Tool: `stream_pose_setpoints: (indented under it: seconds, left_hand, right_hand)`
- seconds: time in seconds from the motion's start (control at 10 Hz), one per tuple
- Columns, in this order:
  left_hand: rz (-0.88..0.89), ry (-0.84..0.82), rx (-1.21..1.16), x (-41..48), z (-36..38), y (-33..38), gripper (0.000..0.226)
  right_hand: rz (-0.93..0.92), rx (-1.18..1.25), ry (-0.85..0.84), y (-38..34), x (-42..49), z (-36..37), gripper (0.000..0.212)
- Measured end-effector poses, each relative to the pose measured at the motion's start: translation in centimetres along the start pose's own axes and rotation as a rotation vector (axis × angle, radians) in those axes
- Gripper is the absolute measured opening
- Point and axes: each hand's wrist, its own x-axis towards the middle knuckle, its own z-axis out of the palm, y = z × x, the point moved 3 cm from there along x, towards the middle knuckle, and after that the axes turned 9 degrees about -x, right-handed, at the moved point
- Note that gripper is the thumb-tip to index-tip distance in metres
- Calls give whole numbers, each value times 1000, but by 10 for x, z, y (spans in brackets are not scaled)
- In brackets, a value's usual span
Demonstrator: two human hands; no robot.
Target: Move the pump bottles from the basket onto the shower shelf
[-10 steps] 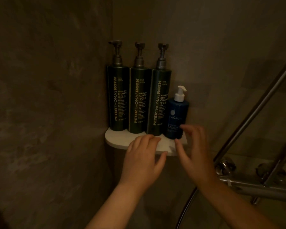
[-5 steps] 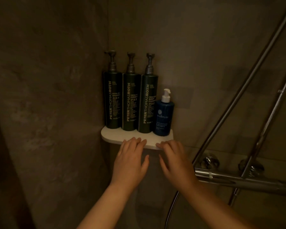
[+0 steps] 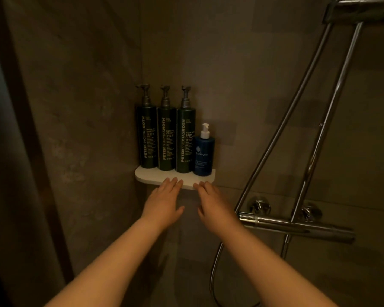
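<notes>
Shower shelf (image 3: 151, 176) with four pump bottles (image 3: 167, 140)

walls (image 3: 75, 107): matt, mottled stone-look tile | shelf (image 3: 151, 175): matt white | dark bottles (image 3: 166, 142): glossy plastic | shower rail (image 3: 319, 134): polished chrome metal

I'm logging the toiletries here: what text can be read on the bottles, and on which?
"PETERTHOMASROTH", vertical: left bottle, middle bottle, third bottle.
"MEGA-R", cut off: the same three.
"SHAMP", cut off: left bottle.
"CONDI", cut off: middle bottle.
"BODY CLEAN", cut off: third bottle.
"PANPURI": blue bottle.
Smaller print on all four: too blurred to read.
</notes>
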Motion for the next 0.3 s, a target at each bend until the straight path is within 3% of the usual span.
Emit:
stream_pose_setpoints:
  seconds: [0.2,0.3]
  left_hand:
    - [-48,-143,61,-11,-20,13,78]
    - [-12,-93,25,-24,-37,19,78]
  right_hand:
    - [30,-130,-198,-8,-4,-14,71]
    - [67,-63,-99,-11,-19,-27,68]
